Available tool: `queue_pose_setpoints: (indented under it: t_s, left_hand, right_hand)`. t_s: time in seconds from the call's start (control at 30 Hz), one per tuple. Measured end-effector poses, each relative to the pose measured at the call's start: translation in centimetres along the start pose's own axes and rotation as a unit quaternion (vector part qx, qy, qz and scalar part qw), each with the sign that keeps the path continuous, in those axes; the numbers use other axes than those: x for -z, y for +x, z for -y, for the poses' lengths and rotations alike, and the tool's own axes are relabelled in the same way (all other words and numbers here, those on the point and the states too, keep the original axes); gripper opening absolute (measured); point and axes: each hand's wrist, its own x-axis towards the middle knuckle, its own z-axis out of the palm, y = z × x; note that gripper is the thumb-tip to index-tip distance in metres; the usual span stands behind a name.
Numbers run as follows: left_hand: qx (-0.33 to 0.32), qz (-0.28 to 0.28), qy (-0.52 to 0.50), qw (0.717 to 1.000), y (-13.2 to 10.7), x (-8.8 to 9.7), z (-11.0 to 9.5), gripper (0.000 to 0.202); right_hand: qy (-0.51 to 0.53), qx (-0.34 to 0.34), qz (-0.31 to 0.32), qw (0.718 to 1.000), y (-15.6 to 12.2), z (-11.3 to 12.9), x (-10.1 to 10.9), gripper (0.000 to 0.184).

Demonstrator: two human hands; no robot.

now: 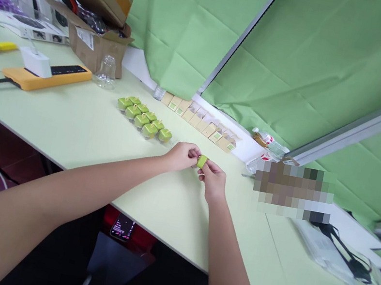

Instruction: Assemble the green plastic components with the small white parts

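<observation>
Between both hands, above the table (103,137), is a small green cap (202,161); whether a clear base is attached to it is hidden by the fingers. My left hand (182,157) pinches its left side with thumb and fingertips. From the right, my right hand (215,180) grips the same cap with closed fingers. Just left of my left hand stand several small clear containers (149,130) with matching green caps, grouped in two rows. Behind them, a row of small tan cardboard boxes (198,118) runs along the wall.
An orange power strip (47,78) with a white plug lies at the left, near a clear jar (107,71) and cardboard boxes (97,45). Plastic bottles (267,144) lie at the back right. A phone (123,227) sits below the table's front edge.
</observation>
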Motion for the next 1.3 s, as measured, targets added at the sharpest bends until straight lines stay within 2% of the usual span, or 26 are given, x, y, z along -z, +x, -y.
queue_pose_setpoints:
  t_s: [0.13, 0.3, 0.57, 0.7, 0.87, 1.07, 1.13, 1.2, 1.3]
  left_hand:
    - [-0.018, -0.002, 0.044, 0.999, 0.0, 0.4, -0.4, 0.020]
    - [-0.040, 0.028, 0.117, 0.992, -0.2, 1.2, -1.3, 0.020]
    - [-0.071, 0.069, 0.227, 0.969, -0.7, 2.0, -2.3, 0.020]
    - [-0.074, 0.073, 0.221, 0.970, -0.7, 1.9, -2.3, 0.014]
    - [-0.109, 0.100, 0.211, 0.966, -0.5, 1.8, -1.9, 0.017]
    - [-0.121, 0.074, 0.223, 0.965, -0.4, 2.0, -2.0, 0.019]
    - [-0.116, 0.061, 0.223, 0.966, -0.5, 2.0, -2.2, 0.020]
    - [-0.115, 0.052, 0.223, 0.967, -0.5, 1.9, -2.4, 0.020]
    - [-0.121, 0.060, 0.215, 0.967, -0.5, 1.9, -2.4, 0.019]
  right_hand:
    - [-0.020, 0.027, 0.031, 0.999, -0.1, 0.3, -0.1, 0.035]
    - [-0.041, 0.058, 0.035, 0.997, 0.1, 0.0, -0.1, 0.037]
    - [-0.051, 0.061, 0.050, 0.996, 0.2, -0.4, -0.2, 0.038]
    - [-0.035, 0.068, 0.047, 0.996, 0.1, -0.1, -0.1, 0.038]
    - [-0.029, 0.077, 0.043, 0.996, 0.2, 0.1, 0.2, 0.038]
    - [-0.077, 0.120, 0.023, 0.990, 0.2, -0.4, 0.0, 0.034]
    - [-0.050, 0.108, 0.030, 0.992, 0.1, -0.2, -0.2, 0.036]
    - [-0.014, 0.077, 0.064, 0.995, 0.0, 0.1, -0.3, 0.036]
    - [0.015, 0.043, 0.094, 0.995, -0.2, 0.3, -0.3, 0.034]
